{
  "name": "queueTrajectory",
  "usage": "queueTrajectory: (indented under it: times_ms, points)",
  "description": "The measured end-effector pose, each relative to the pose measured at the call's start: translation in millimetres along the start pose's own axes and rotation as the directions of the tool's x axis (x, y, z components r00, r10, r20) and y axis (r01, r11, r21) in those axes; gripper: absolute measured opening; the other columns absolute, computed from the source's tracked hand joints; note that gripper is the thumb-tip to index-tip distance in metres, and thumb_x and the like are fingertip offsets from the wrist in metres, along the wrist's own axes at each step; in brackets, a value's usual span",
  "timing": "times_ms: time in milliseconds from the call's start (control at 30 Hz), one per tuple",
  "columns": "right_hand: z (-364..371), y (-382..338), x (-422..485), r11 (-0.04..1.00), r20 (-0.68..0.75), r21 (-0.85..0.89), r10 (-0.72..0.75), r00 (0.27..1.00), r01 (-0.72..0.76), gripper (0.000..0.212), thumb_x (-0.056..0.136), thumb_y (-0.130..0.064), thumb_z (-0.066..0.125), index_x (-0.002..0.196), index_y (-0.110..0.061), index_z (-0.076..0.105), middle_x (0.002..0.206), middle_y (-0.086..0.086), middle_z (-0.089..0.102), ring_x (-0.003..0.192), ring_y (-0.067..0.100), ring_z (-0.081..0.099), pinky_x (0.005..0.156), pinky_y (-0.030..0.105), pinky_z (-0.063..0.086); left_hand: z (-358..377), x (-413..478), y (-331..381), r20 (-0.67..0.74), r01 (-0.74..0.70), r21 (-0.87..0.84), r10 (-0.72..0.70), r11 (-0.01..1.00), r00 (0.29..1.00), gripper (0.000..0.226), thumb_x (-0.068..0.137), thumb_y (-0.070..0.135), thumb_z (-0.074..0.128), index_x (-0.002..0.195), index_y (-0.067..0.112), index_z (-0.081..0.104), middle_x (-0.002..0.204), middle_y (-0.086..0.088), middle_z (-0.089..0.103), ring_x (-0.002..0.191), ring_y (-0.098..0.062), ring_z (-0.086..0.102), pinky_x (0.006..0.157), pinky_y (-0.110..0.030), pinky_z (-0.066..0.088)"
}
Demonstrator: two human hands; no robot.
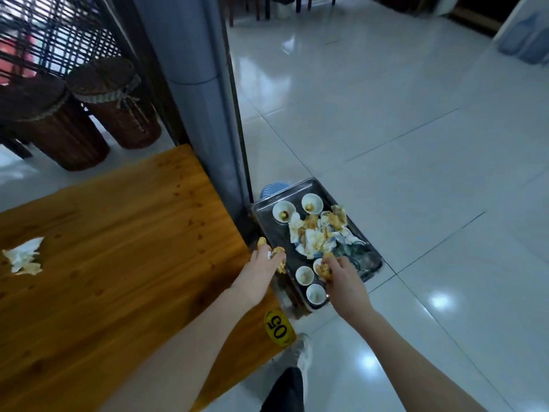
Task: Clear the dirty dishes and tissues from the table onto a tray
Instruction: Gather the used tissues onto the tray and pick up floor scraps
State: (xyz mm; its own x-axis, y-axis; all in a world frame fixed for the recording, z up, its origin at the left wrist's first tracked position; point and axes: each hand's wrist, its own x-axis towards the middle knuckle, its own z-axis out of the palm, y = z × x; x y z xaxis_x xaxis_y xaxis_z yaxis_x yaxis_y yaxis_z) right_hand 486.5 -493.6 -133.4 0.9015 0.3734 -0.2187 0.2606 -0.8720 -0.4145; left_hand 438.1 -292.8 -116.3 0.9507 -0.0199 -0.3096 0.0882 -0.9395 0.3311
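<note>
Left grip (261, 272): fingers curled round a stained tissue wad (279, 255) at the bench (118, 233) edge. Right grip (341, 276): pinching a second wad (323, 267) over the tray (372, 261), above the small cups (304, 275). Uncollected tissue (23, 257) far left on the bench: likely light, soft, possibly damp; pinch anywhere. Beyond, on the tray, the tissue heap (315, 236); cups likely fragile and slick.

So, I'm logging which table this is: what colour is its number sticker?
The number sticker is yellow with black digits, seen in the head view.
</note>
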Motion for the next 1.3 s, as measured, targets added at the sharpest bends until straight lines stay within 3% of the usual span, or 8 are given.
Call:
queueTrajectory:
  times_ms: [200, 467, 733, 900, 1067, 1167, 1233, 1300]
  points:
    - [-13.4, 33.5, 54.5, 1.0, 0.013, 0.013, 0.013, 1.0, -0.013, 0.044, 0.082, -0.002, 0.056, 0.122, -0.017, 0.046, 0.119, 0.007, 0.044, 0.108, 0.027, 0.048, 0.077, 0.034, 0.046, 7.9, 69.0, -4.7, 0.006, 0.044, -0.002, -0.044, 0.999, 0.999, 0.083, 0.072, -0.012, 0.057, 0.136, 0.031, 0.025, 0.135, -0.004, 0.018, 0.109, -0.024, 0.039, 0.09, -0.035, 0.045]
    - [-33.6, 61.5, 148.5, 0.999, 0.057, 0.04, -0.028, 0.998, 0.026, 0.045, 0.082, 0.0, 0.054, 0.124, -0.013, 0.044, 0.122, 0.01, 0.044, 0.108, 0.028, 0.046, 0.084, 0.037, 0.047, -1.8, 141.8, -0.6, -0.065, 0.07, -0.023, -0.071, 0.997, 0.995, 0.069, 0.076, -0.015, 0.054, 0.126, 0.028, 0.034, 0.125, -0.008, 0.027, 0.104, -0.024, 0.044, 0.085, -0.034, 0.049]
    - [-41.8, 73.7, 203.6, 1.0, 0.164, -0.002, -0.026, 0.986, 0.026, 0.07, 0.085, -0.008, 0.062, 0.145, -0.019, 0.029, 0.151, 0.011, 0.028, 0.131, 0.028, 0.038, 0.105, 0.036, 0.036, -11.1, 183.1, 8.7, -0.016, 0.111, -0.045, -0.112, 0.993, 0.994, 0.081, 0.079, -0.018, 0.047, 0.144, 0.026, 0.025, 0.145, -0.016, 0.011, 0.121, -0.032, 0.038, 0.096, -0.04, 0.045]
    - [-50.6, 89.1, 226.0, 0.995, 0.221, -0.053, -0.072, 0.973, 0.086, 0.068, 0.086, -0.014, 0.062, 0.145, -0.023, 0.03, 0.147, 0.007, 0.033, 0.125, 0.026, 0.044, 0.098, 0.035, 0.04, -8.0, 204.8, 23.5, 0.005, 0.158, -0.068, -0.158, 0.985, 0.987, 0.082, 0.078, -0.019, 0.047, 0.144, 0.024, 0.025, 0.139, -0.012, 0.021, 0.115, -0.028, 0.04, 0.088, -0.039, 0.049]
    - [-64.6, 108.6, 246.5, 0.978, 0.301, -0.099, -0.148, 0.942, 0.185, 0.067, 0.085, -0.013, 0.06, 0.144, -0.021, 0.029, 0.145, 0.005, 0.034, 0.124, 0.025, 0.044, 0.099, 0.035, 0.042, -4.8, 225.6, 47.5, 0.021, 0.171, -0.105, -0.17, 0.98, 0.985, 0.087, 0.07, -0.023, 0.047, 0.141, 0.023, 0.028, 0.144, -0.014, 0.014, 0.119, -0.035, 0.039, 0.08, -0.039, 0.049]
    - [-73.1, 114.9, 261.6, 0.971, 0.317, -0.11, -0.168, 0.934, 0.212, 0.066, 0.084, -0.013, 0.06, 0.142, -0.024, 0.029, 0.148, 0.005, 0.031, 0.125, 0.026, 0.043, 0.1, 0.036, 0.041, 0.8, 238.8, 60.7, 0.035, 0.18, -0.165, -0.177, 0.97, 0.984, 0.065, 0.088, -0.006, 0.048, 0.142, 0.025, 0.031, 0.149, -0.012, 0.018, 0.132, -0.038, 0.03, 0.099, -0.044, 0.04]
    - [-79.2, 120.4, 272.7, 0.965, 0.316, -0.11, -0.192, 0.929, 0.237, 0.066, 0.085, -0.01, 0.057, 0.143, -0.024, 0.029, 0.148, 0.005, 0.031, 0.127, 0.026, 0.042, 0.103, 0.036, 0.038, 6.1, 249.9, 68.7, 0.062, 0.21, -0.213, -0.201, 0.954, 0.978, 0.051, 0.1, 0.017, 0.042, 0.148, 0.029, 0.028, 0.157, -0.009, 0.012, 0.143, -0.034, 0.015, 0.113, -0.047, 0.023]
    - [-85.1, 126.5, 282.8, 0.956, 0.321, -0.126, -0.214, 0.923, 0.266, 0.066, 0.086, -0.01, 0.055, 0.145, -0.023, 0.027, 0.15, 0.006, 0.03, 0.131, 0.026, 0.038, 0.106, 0.036, 0.035, 7.8, 261.2, 76.9, 0.112, 0.287, -0.146, -0.272, 0.947, 0.956, 0.064, 0.1, 0.016, 0.043, 0.152, 0.034, 0.011, 0.16, -0.008, -0.007, 0.147, -0.031, -0.003, 0.116, -0.052, 0.012]
